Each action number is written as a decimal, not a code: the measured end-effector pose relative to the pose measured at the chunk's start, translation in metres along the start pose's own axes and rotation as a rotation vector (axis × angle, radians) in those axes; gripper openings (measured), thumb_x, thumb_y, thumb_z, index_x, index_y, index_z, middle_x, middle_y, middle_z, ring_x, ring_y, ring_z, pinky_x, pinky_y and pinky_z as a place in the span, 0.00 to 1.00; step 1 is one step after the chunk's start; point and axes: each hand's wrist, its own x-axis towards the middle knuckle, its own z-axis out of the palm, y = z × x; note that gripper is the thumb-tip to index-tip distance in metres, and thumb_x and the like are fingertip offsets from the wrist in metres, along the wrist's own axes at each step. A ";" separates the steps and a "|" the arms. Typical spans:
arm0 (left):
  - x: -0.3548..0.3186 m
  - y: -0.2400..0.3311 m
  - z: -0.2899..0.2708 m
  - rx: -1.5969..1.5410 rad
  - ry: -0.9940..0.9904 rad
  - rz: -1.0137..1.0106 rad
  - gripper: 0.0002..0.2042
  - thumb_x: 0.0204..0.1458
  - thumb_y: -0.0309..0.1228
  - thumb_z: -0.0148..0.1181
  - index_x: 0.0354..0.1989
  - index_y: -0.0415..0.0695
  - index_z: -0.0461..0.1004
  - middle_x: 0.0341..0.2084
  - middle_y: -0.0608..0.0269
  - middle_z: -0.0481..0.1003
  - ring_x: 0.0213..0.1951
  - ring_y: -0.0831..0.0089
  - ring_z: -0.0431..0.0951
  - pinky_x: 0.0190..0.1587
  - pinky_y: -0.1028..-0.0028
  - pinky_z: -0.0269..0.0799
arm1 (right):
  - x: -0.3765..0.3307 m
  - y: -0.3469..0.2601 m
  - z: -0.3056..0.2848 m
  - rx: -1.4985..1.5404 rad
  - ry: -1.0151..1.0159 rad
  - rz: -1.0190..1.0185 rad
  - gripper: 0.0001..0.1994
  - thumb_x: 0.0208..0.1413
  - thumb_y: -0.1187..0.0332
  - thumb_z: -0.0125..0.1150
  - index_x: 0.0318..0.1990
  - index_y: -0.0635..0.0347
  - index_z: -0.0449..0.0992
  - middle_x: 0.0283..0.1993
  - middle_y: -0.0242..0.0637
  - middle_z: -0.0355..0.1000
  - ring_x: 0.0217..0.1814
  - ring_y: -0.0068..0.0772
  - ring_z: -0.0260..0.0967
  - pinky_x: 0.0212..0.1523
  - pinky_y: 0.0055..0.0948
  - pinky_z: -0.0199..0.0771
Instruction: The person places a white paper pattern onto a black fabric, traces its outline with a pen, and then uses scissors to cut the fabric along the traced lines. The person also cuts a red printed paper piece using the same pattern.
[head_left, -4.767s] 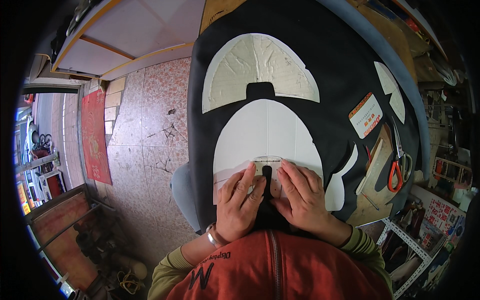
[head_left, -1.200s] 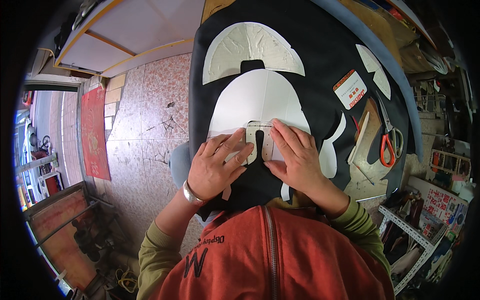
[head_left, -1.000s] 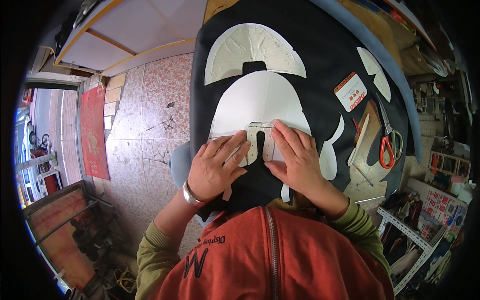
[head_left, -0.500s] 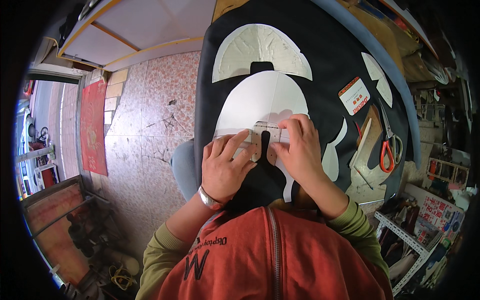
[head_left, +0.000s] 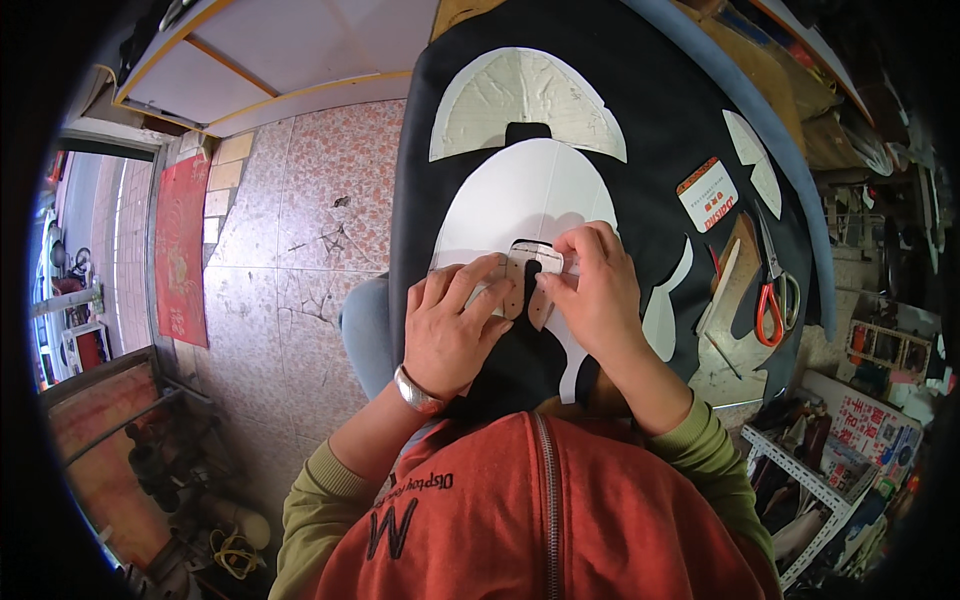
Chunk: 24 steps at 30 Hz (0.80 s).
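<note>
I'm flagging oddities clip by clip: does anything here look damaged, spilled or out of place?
Yes, the floor tiles left of the black cloth show dark, jagged lines that look like cracks. The far paper shape also looks wrinkled, unlike the flatter near one. No spill shows.

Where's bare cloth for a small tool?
Black cloth lies bare between the half-round template and the orange-edged card; a narrower strip, between the big template and curved paper. Crowded: around the scissors, and where left hand and right hand meet the U-shaped piece.
</note>
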 end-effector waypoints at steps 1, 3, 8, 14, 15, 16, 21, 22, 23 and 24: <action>0.000 0.000 0.000 -0.006 0.000 -0.005 0.24 0.35 0.31 0.71 0.46 0.56 0.76 0.55 0.74 0.70 0.50 0.68 0.70 0.51 0.65 0.64 | 0.001 0.001 0.001 0.060 -0.015 0.018 0.17 0.42 0.73 0.70 0.39 0.55 0.68 0.38 0.32 0.70 0.41 0.39 0.70 0.39 0.38 0.67; 0.001 -0.002 0.000 -0.010 -0.003 0.010 0.24 0.35 0.32 0.72 0.46 0.55 0.76 0.55 0.75 0.70 0.49 0.67 0.70 0.51 0.65 0.64 | 0.004 0.003 0.003 0.181 -0.047 0.054 0.15 0.44 0.74 0.68 0.38 0.57 0.69 0.33 0.32 0.71 0.36 0.39 0.72 0.37 0.37 0.69; 0.004 -0.010 -0.004 -0.053 -0.052 0.022 0.27 0.33 0.34 0.72 0.48 0.52 0.75 0.55 0.74 0.70 0.49 0.66 0.70 0.49 0.65 0.64 | 0.021 0.005 -0.004 0.362 -0.083 0.161 0.09 0.52 0.79 0.63 0.36 0.63 0.68 0.27 0.32 0.70 0.26 0.18 0.66 0.28 0.21 0.68; 0.004 -0.012 -0.005 -0.085 -0.052 0.027 0.25 0.33 0.34 0.72 0.45 0.50 0.74 0.55 0.73 0.70 0.49 0.66 0.70 0.49 0.65 0.65 | 0.020 0.004 -0.001 0.471 -0.133 0.237 0.10 0.53 0.79 0.62 0.42 0.63 0.71 0.30 0.30 0.74 0.29 0.15 0.68 0.32 0.18 0.71; 0.004 -0.011 -0.005 -0.093 -0.054 0.020 0.24 0.33 0.33 0.72 0.43 0.50 0.74 0.55 0.73 0.70 0.49 0.66 0.70 0.49 0.65 0.65 | 0.021 0.005 -0.002 0.462 -0.148 0.244 0.11 0.53 0.79 0.62 0.43 0.63 0.72 0.31 0.30 0.74 0.29 0.15 0.69 0.33 0.18 0.71; 0.004 -0.011 -0.005 -0.101 -0.056 0.014 0.22 0.33 0.33 0.72 0.41 0.49 0.74 0.55 0.72 0.70 0.49 0.65 0.70 0.49 0.65 0.65 | 0.022 0.005 -0.003 0.453 -0.163 0.251 0.12 0.52 0.79 0.62 0.44 0.63 0.72 0.31 0.30 0.74 0.29 0.15 0.69 0.33 0.18 0.71; 0.002 -0.004 -0.003 -0.081 -0.033 -0.008 0.16 0.33 0.30 0.71 0.33 0.47 0.73 0.56 0.71 0.69 0.50 0.64 0.70 0.50 0.65 0.65 | 0.024 0.003 -0.002 0.405 -0.171 0.235 0.10 0.53 0.78 0.61 0.43 0.63 0.75 0.31 0.30 0.74 0.30 0.15 0.69 0.33 0.18 0.71; 0.002 -0.002 -0.002 -0.074 -0.024 -0.016 0.15 0.34 0.29 0.71 0.32 0.46 0.73 0.56 0.71 0.69 0.51 0.64 0.70 0.50 0.65 0.65 | 0.024 0.004 -0.001 0.380 -0.171 0.219 0.10 0.53 0.78 0.61 0.43 0.63 0.75 0.31 0.29 0.75 0.30 0.15 0.69 0.33 0.18 0.71; 0.002 0.001 -0.002 -0.064 -0.026 -0.023 0.15 0.34 0.29 0.70 0.32 0.46 0.73 0.57 0.70 0.69 0.51 0.64 0.70 0.51 0.64 0.65 | 0.024 0.004 -0.002 0.378 -0.174 0.217 0.09 0.53 0.78 0.61 0.43 0.63 0.75 0.31 0.29 0.75 0.30 0.16 0.70 0.33 0.18 0.71; 0.002 0.003 -0.002 -0.055 -0.027 -0.030 0.14 0.35 0.28 0.70 0.32 0.46 0.73 0.57 0.69 0.69 0.51 0.64 0.70 0.51 0.64 0.65 | 0.025 0.004 -0.003 0.376 -0.178 0.215 0.09 0.53 0.78 0.61 0.42 0.63 0.76 0.31 0.29 0.75 0.29 0.16 0.70 0.33 0.17 0.71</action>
